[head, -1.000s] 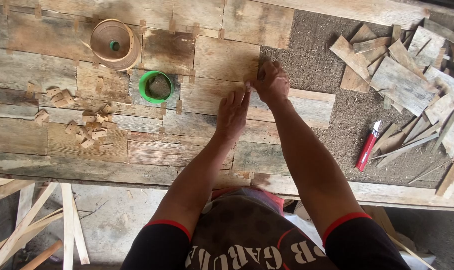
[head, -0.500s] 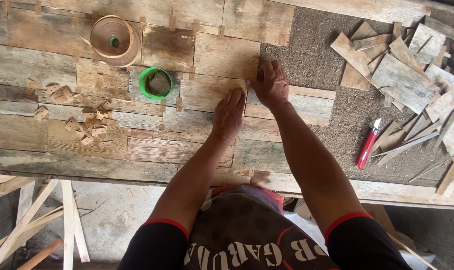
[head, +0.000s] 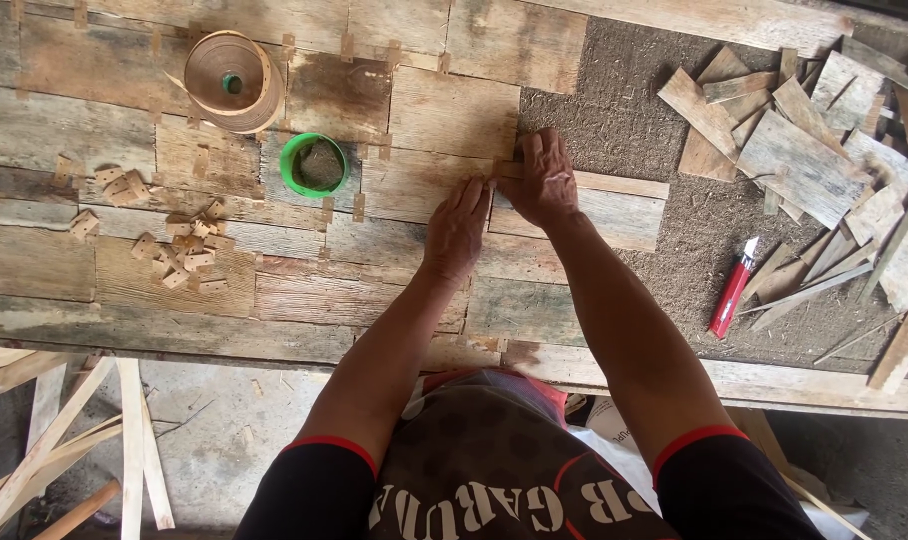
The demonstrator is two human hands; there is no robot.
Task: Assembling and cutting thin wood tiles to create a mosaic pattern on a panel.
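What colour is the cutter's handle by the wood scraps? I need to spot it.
Red, with a white tip: the utility knife, clearest in the head view.

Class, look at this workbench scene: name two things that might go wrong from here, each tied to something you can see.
1. Both hands, left hand and right hand, press on rough weathered planks; splinters seem likely.
2. The red utility knife lies loose among wood offcuts beside the right arm; a blind reach might meet its blade.
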